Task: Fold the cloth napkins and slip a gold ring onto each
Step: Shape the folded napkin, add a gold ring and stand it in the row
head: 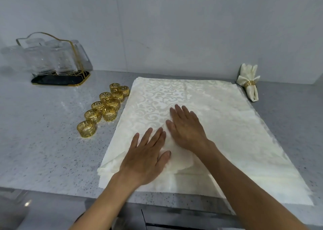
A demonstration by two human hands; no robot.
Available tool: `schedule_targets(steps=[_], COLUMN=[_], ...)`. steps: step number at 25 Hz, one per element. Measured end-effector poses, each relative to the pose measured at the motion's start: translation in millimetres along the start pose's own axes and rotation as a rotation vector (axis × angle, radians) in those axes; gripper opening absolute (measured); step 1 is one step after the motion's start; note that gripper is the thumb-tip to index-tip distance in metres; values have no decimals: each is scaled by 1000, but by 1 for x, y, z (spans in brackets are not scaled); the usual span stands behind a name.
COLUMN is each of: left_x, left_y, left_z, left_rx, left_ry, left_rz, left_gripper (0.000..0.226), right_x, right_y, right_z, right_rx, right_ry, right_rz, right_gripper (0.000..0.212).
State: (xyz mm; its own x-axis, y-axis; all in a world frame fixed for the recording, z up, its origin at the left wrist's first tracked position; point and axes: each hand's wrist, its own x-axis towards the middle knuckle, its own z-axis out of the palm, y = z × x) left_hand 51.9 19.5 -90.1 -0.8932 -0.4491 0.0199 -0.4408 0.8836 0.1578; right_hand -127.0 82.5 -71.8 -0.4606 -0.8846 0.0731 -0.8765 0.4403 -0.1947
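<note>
A stack of cream damask napkins [218, 118] lies spread flat on the speckled grey counter [43, 142]. The near-left corner of the top napkin is folded inward, forming a flap [176, 158]. My left hand [145, 158] lies flat on that flap, fingers spread. My right hand [187, 126] presses palm-down just beyond it, fingers pointing away and to the left. Several gold rings [104, 107] stand in two rows left of the napkins. One finished napkin [250, 83], folded with a gold ring around it, lies at the far right by the wall.
A gold-wire rack with clear glasses [54, 60] on a black tray stands at the back left. The grey wall runs close behind the napkins. The counter's front edge [52, 193] is near me, with dark cabinets below.
</note>
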Motion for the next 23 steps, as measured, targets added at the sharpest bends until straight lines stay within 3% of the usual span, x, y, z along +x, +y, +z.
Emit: schedule_targets(steps=[1,5,8,10,14,16,18,20,23], left_x=[1,2,3,2,-1,-1,-1,-1,-1], left_y=[0,0,0,0,3,4,4,5,5], left_z=[1,2,0,-1,-4,-5,-6,-6,-7], left_rx=[10,32,36,47,31,17,21,31,28], left_ry=[2,2,-33,-47,-42,-44,-42,-62,-52], left_rz=[3,-5,-2,-6,-18,-21,-21,-24,-16], left_gripper=[74,81,81,80,79,80,80,80,78], right_x=[4,7,8,9,-3,-8,-11,-21,-42], right_y=[7,18,54,104,188,214,230,231,209], right_z=[-3,3,-15,-41,-86,-96,-99,-99,-94], right_rx=[3,10,98,-17,-330,-211,18,241,396], right_ry=[45,-79,105,171,-200,-274,-240,-140,114], right_rz=[19,18,-1,115,449,556,578,560,514], right_gripper=[57,58,49,46,54,59,45,24,30])
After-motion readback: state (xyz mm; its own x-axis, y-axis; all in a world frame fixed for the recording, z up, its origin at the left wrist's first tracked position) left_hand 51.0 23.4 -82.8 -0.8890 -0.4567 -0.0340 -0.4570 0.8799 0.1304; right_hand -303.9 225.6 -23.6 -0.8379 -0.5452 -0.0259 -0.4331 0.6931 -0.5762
